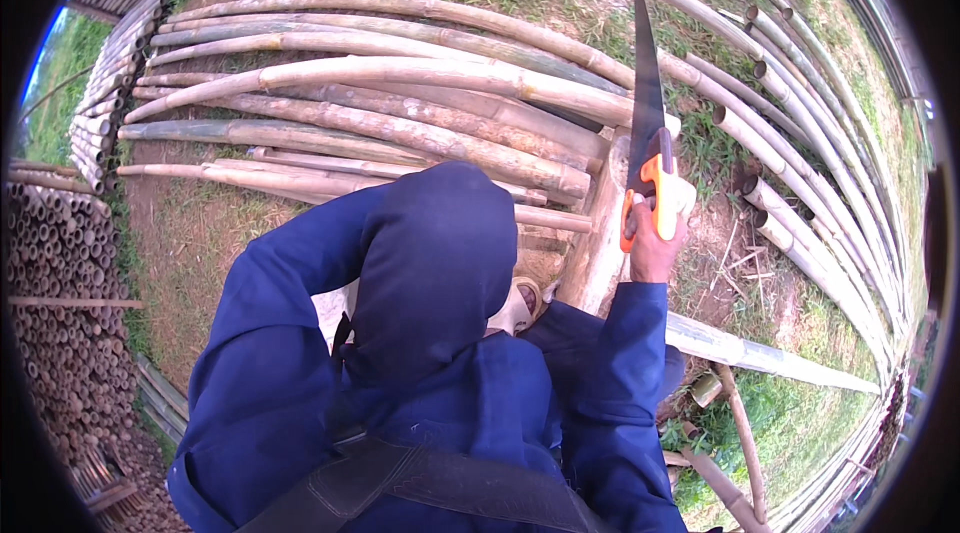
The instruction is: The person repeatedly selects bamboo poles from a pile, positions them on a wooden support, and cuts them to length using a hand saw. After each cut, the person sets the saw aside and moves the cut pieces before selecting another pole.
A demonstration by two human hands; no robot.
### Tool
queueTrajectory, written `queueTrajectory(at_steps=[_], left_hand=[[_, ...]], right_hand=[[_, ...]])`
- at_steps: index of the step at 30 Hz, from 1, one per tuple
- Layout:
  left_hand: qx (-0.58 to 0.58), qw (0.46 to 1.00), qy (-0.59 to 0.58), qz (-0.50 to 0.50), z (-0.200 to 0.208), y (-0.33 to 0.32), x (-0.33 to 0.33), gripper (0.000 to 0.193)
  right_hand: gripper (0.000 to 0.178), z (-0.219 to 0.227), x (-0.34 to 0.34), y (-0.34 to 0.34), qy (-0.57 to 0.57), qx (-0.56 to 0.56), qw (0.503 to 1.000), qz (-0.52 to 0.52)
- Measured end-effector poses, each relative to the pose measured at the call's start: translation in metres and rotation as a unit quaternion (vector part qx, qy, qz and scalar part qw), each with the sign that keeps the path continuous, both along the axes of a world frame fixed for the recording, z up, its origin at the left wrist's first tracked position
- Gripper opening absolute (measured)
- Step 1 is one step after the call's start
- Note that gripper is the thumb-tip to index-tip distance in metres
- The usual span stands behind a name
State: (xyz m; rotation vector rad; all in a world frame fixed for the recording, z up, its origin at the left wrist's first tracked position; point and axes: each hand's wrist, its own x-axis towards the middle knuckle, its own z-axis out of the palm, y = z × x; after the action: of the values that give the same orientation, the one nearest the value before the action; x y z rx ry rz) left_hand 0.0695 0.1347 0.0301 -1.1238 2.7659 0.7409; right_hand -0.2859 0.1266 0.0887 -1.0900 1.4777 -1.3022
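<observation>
My right hand is closed around the orange handle of a handsaw. The dark blade points away from me and crosses over the right end of a pale bamboo pole. Whether its teeth touch the pole, I cannot tell. Under the ends of several bamboo poles runs a thick, light log, just left of the saw handle. My left arm, in a blue sleeve, bends inward, and its hand is hidden behind the dark blue hood.
More bamboo poles lie fanned out on the right. One long pole stretches right from beside my right forearm. A large stack of cut bamboo stands at the left. My foot in a beige sandal is near the log.
</observation>
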Motion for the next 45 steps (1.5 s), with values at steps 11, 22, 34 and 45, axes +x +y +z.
queueTrajectory(at_steps=[11, 22, 34, 45], left_hand=[[-0.310, 0.939, 0.088, 0.116, -0.001, -0.152, -0.038, 0.062], [-0.074, 0.977, -0.089, 0.182, 0.003, -0.209, -0.141, 0.053], [-0.103, 0.980, -0.081, 0.151, 0.003, -0.208, -0.137, 0.044], [-0.061, 0.978, -0.106, 0.171, 0.011, -0.209, -0.141, 0.051]], right_hand=[[0.017, 0.005, 0.015, 0.009, 0.035, -0.019, 0.999, -0.004], [0.017, 0.007, 0.029, -0.002, 0.147, -0.072, 0.986, -0.015], [0.027, 0.042, 0.020, 0.109, 0.172, -0.014, 0.985, -0.020], [0.033, 0.047, 0.022, 0.135, 0.129, 0.081, 0.988, -0.001]])
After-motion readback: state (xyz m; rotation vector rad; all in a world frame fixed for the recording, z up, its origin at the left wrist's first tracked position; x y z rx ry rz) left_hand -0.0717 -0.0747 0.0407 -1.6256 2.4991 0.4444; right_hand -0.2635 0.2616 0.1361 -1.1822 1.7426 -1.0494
